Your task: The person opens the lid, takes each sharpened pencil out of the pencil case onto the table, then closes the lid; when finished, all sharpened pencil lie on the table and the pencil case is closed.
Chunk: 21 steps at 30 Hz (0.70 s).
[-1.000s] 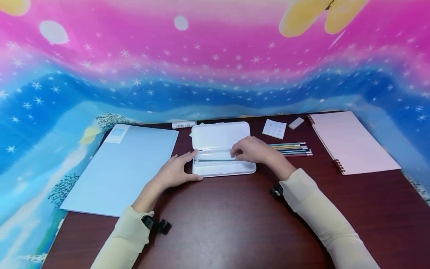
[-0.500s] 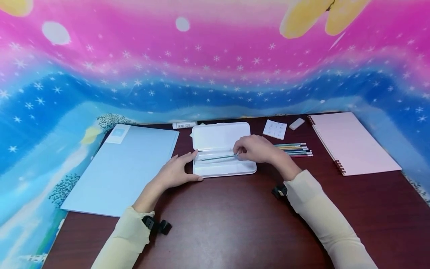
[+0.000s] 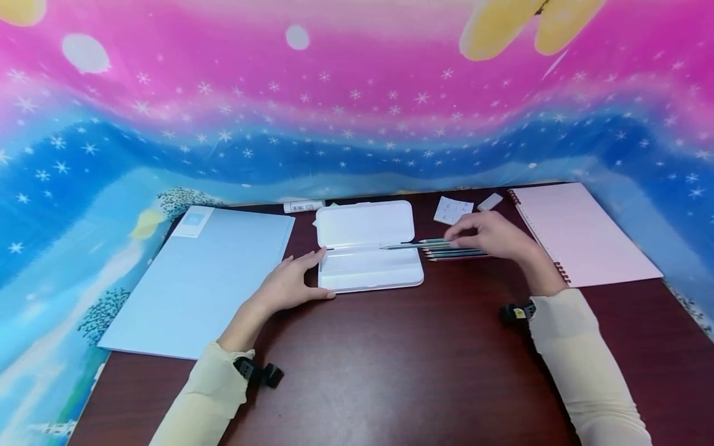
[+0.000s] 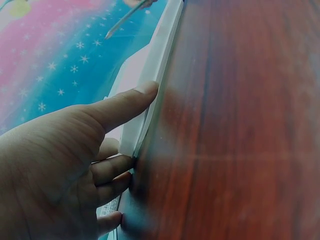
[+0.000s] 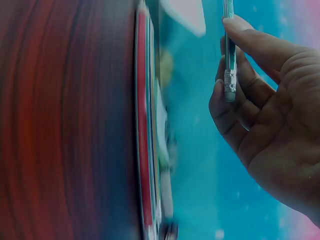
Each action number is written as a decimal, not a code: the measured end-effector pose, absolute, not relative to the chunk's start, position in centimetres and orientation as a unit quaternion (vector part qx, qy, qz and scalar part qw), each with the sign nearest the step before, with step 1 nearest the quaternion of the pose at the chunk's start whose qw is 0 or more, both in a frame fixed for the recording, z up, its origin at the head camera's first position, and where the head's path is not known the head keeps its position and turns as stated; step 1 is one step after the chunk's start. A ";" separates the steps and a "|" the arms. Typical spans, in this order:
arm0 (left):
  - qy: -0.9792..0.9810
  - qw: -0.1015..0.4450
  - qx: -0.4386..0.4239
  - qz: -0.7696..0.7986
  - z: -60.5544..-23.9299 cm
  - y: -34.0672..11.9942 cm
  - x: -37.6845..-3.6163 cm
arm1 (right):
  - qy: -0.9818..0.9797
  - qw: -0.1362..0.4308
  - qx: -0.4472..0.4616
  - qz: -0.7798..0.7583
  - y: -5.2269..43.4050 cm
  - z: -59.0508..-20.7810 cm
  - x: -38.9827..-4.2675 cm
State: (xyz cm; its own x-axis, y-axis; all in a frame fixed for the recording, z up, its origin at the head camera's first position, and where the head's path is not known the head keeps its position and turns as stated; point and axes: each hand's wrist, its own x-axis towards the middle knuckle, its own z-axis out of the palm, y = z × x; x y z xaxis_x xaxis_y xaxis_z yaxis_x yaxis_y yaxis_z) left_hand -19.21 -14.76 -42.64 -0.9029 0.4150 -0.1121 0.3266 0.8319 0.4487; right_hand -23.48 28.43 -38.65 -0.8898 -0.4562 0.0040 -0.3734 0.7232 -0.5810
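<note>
An open white pencil case (image 3: 365,230) lies in the middle of the dark wooden table (image 3: 390,371). My left hand (image 3: 290,284) holds its left end, thumb along the front edge and fingertips against the end wall, as the left wrist view shows on the case (image 4: 150,75). My right hand (image 3: 491,237) is to the right of the case, above a row of several coloured pencils (image 3: 454,253). It pinches a green pencil (image 3: 413,246) near the eraser end, and the tip reaches back over the case's right edge. The right wrist view shows this pencil (image 5: 229,50) between thumb and fingers.
A light blue folder (image 3: 201,279) lies left of the case and a pink spiral notebook (image 3: 580,232) at the right. A glue stick (image 3: 304,205), a small sheet of paper (image 3: 453,210) and a white eraser (image 3: 490,202) lie along the back edge, under a bright starry backdrop.
My right hand has lifted the green pencil out of the case and carried it to the right, over the row of pencils. The left hand and the case have stayed put.
</note>
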 end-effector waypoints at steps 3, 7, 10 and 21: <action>0.951 0.103 0.196 0.216 -42.7 -14.8 -19.2 | 0.932 0.064 -0.205 -0.292 30.3 -38.8 -23.2; 0.951 0.103 0.193 0.217 -42.8 -14.8 -19.2 | 0.936 0.069 -0.181 -0.292 32.2 -39.2 -22.8; 0.952 0.102 0.191 0.215 -42.8 -14.8 -19.2 | 0.940 0.076 -0.164 -0.288 33.2 -39.6 -22.5; 0.953 0.100 0.194 0.212 -42.8 -14.7 -19.3 | 0.948 0.103 -0.117 -0.278 35.3 -40.5 -21.8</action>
